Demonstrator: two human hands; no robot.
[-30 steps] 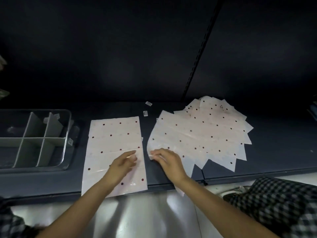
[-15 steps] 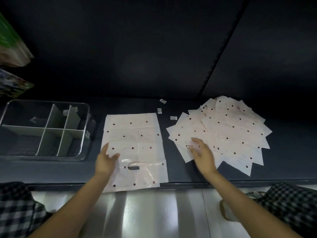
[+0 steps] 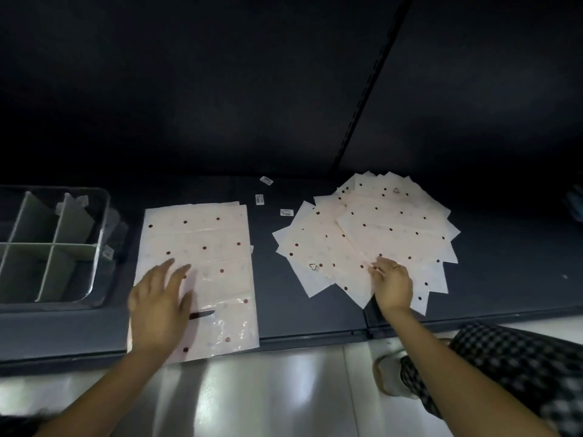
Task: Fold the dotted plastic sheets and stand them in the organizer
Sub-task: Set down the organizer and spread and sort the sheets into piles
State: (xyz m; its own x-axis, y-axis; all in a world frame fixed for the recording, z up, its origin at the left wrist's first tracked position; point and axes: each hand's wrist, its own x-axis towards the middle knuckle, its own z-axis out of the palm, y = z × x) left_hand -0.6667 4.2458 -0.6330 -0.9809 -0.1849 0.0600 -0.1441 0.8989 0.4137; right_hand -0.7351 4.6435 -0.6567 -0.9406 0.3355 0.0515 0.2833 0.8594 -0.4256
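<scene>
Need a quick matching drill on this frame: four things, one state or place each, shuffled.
Things:
1. organizer
2. single sheet
3. sheet pile
4. left hand

States or places:
a. fanned out, right hand on its near edge
b. far left on the shelf, no sheets inside
c. lying flat and unfolded, between organizer and pile
d. fingers straight, over the single sheet

Pairs: 1-b, 2-c, 3-a, 4-d

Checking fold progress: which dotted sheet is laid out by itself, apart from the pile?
The single dotted sheet under the left hand, next to the organizer. It lies flat and alone; the others overlap in the fanned pile under the right hand.
</scene>
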